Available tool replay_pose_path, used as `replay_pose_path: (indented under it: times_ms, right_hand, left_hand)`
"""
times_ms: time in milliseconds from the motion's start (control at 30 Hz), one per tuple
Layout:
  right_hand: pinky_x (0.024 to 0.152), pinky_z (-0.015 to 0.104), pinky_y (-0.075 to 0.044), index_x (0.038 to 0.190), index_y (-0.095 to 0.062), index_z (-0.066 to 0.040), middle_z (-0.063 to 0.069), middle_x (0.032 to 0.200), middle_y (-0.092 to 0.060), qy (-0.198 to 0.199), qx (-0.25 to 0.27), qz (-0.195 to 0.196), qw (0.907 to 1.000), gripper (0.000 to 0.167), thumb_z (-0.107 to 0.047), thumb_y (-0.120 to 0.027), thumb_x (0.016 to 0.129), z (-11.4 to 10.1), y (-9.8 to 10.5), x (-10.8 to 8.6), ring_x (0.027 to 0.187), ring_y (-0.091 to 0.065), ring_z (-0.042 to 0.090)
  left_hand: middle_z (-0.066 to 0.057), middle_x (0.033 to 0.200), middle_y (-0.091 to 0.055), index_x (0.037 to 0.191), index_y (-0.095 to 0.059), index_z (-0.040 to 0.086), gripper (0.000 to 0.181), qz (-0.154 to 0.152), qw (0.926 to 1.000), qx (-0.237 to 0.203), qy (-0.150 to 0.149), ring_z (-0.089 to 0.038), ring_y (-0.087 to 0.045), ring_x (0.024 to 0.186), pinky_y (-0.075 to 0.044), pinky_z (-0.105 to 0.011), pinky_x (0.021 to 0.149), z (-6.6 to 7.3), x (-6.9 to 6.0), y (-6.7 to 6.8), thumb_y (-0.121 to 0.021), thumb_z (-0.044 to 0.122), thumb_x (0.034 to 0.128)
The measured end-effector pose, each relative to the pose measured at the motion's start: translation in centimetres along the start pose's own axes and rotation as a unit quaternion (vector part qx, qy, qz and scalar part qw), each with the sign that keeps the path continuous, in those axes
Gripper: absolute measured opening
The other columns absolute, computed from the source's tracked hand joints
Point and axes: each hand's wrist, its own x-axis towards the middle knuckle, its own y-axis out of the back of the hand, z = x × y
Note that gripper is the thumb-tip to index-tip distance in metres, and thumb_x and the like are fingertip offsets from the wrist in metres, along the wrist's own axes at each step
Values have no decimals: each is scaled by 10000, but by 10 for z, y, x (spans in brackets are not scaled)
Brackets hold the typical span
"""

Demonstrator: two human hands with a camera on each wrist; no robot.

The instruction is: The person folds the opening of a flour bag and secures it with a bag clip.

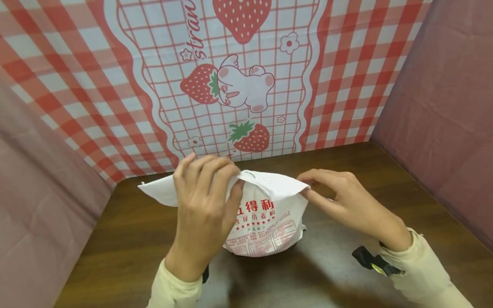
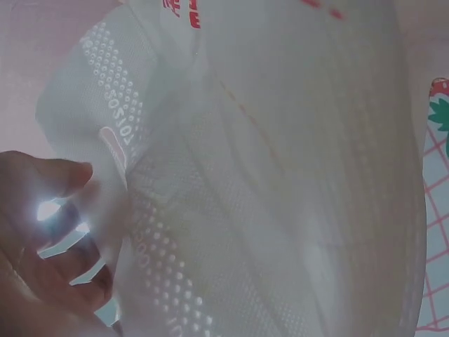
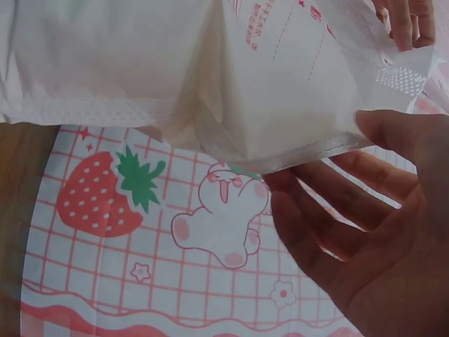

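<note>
A white flour bag (image 1: 265,235) with red print stands on the wooden table, its flattened top spread sideways. My left hand (image 1: 204,209) grips this top left of centre, thumb near the slot; in the left wrist view the hand (image 2: 49,232) is beside the slot in the bag (image 2: 280,175). At the top's right corner, my right hand (image 1: 352,205) pinches the edge between thumb and fingers. The right wrist view has that hand (image 3: 379,232) at the edge of the bag (image 3: 280,98), with left fingers (image 3: 410,21) beyond. The bag's left side is partly hidden.
The dark wooden table (image 1: 127,231) ends at a hanging checked cloth (image 1: 346,85) with strawberries and a cartoon figure. Pink curtains (image 1: 435,111) hang on both sides. A black strap (image 1: 373,261) is on the right wrist.
</note>
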Motion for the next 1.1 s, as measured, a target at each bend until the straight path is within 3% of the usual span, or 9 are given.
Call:
replay_pose_path:
  times_ms: [133, 300, 500, 667, 933, 1100]
  right_hand:
    - [760, 146, -481, 1104, -686, -167, -105, 1039, -692, 14, -21, 232, 9997, 331, 60, -699, 864, -1, 0, 1, 897, -627, 16]
    - [762, 146, -469, 1045, -708, -103, -57, 985, -702, 153, -138, 680, 9975, 295, 92, -713, 824, -2, -2, 1, 865, -621, 40]
    - [791, 141, -467, 1039, -708, -63, -28, 986, -705, 157, -151, 769, 9968, 266, 85, -714, 819, 0, -4, 1, 879, -632, 66]
    - [836, 149, -469, 1082, -700, -60, -17, 1037, -703, 109, -59, 674, 9976, 279, 74, -700, 837, -1, -7, 0, 943, -638, 87]
    - [871, 161, -471, 1116, -696, -56, -1, 1069, -706, 380, 31, 612, 9974, 179, -75, -641, 946, -3, -12, 1, 987, -649, 129]
    - [869, 163, -477, 1129, -691, -64, -12, 1080, -701, 351, -76, 452, 9983, 199, -124, -675, 940, -5, -10, 1, 997, -646, 123]
  left_hand:
    - [-113, 916, -653, 921, -619, 9, 119, 202, 9997, -53, -97, -334, -598, 908, -370, -550, 961, 2, 1, -1, -617, 121, 959]
    - [-98, 850, -647, 892, -610, -6, 138, 401, 9987, -180, -273, -289, -601, 801, -404, -504, 869, 4, 1, -3, -603, 107, 970]
    - [-105, 832, -638, 879, -603, -16, 114, 450, 9979, -368, -287, -273, -589, 746, -413, -471, 813, 6, 2, -3, -605, 71, 951]
    - [-92, 847, -646, 901, -615, -3, 57, 215, 9988, -404, -196, -268, -587, 760, -415, -477, 825, 7, 0, -3, -626, 53, 909]
    - [-83, 994, -680, 1010, -679, 59, 162, -629, 9974, 112, -347, -280, -594, 922, -398, -486, 870, 14, -2, 0, -649, 72, 851]
    - [-75, 981, -688, 903, -654, 53, 77, -608, 9972, 246, -351, -280, -601, 919, -403, -483, 860, 16, -4, 0, -695, 81, 844]
